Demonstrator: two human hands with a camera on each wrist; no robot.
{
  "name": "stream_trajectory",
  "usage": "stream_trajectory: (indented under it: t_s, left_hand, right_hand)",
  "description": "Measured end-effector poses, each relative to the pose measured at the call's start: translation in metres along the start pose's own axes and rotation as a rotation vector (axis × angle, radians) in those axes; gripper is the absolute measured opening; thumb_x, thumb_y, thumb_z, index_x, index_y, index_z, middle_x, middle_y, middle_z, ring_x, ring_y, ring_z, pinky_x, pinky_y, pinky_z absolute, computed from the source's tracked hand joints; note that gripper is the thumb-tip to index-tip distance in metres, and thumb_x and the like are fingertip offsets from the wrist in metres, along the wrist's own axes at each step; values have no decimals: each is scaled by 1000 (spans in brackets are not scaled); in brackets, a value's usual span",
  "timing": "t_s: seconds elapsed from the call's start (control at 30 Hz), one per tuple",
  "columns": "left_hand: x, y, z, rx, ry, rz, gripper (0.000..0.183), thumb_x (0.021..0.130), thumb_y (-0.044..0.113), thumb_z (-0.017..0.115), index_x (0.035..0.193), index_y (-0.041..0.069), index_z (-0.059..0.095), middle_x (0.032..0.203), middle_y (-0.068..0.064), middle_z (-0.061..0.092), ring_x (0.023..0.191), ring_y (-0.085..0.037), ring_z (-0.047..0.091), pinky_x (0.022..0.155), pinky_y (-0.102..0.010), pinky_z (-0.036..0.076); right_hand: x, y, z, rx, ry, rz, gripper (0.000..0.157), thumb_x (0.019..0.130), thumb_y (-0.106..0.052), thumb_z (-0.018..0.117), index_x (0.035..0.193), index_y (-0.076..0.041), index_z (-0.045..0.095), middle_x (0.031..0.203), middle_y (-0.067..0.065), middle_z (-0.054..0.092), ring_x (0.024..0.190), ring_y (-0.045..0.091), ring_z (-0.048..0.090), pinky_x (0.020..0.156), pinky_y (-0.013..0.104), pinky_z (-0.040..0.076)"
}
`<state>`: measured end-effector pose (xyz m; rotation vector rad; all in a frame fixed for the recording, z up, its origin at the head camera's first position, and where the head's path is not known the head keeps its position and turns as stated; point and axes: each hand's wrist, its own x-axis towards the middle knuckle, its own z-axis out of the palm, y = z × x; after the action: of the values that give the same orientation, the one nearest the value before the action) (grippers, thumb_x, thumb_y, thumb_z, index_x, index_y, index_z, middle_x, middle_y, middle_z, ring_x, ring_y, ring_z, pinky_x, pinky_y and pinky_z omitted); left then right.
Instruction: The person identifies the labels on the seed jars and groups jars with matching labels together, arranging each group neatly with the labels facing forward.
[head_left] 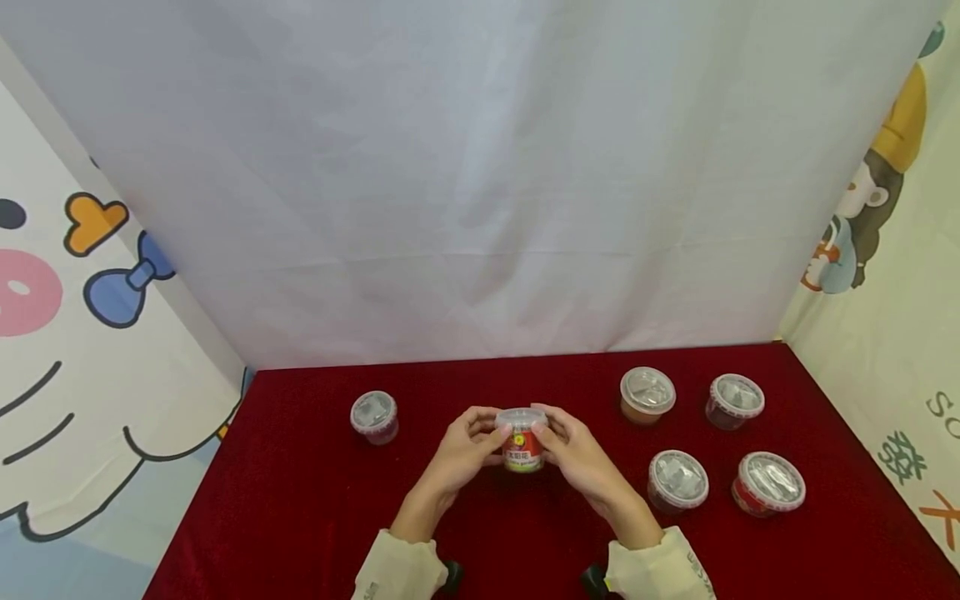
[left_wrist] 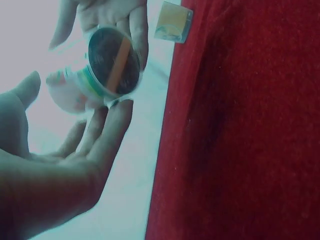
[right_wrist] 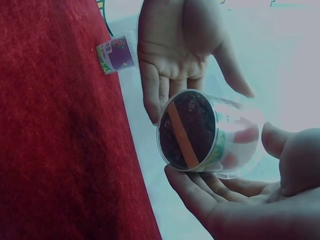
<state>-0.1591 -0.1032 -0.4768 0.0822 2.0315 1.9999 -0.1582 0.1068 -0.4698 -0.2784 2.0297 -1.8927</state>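
Fingers of my left hand (head_left: 459, 455) and right hand (head_left: 582, 458) grasp clear cup (head_left: 522, 456) from both sides, raised off tabletop (head_left: 300, 517). Thin plastic likely light, slick, springy, dented by hard squeezing; best hold midway, below rim. Red label reads 太阳花, small line ending "garden." Right of cup: four lidded tubs (head_left: 678, 481), lettering illegible. Left of cup: lone tub (head_left: 374, 418). Far right of cup: wall sheet (head_left: 847, 375) printed "SO."

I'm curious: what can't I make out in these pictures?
- Head view: far side of the held cup, turned from the camera.
- Head view: left sleeve and right sleeve, cut off by the bottom edge.
- Head view: contents of the front-right cup, hidden under its shiny lid.
- Left wrist view: the held cup's wording, blurred and washed out.
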Motion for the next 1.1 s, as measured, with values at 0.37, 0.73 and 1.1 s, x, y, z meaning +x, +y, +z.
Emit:
stream_trajectory:
  t_s: [0.37,0.73,1.1]
  left_hand:
    - [1,-4,-5,-45,-24,10,49,107,24,67,146,-3,56,136,-22,65,113,-23,69,95,-40,62]
    - [-1,-1,-6,-36,20,-3,49,104,26,72,141,-4,58,128,-20,66,104,-19,70,91,-41,63]
    - [-2,0,-12,-10,-15,-21,51,108,25,65,148,-3,55,139,-22,64,116,-25,69,97,-44,61]
  right_hand:
    - [0,0,2,37,-6,8,56,116,-21,45,163,5,29,163,31,37,149,43,41,115,54,46]
    - [3,0,3,-6,-2,-2,57,115,-22,48,161,6,32,161,31,41,147,44,45,111,51,51]
    - [3,-2,6,12,-9,13,56,115,-23,49,162,4,32,159,29,45,146,43,46,113,53,48]
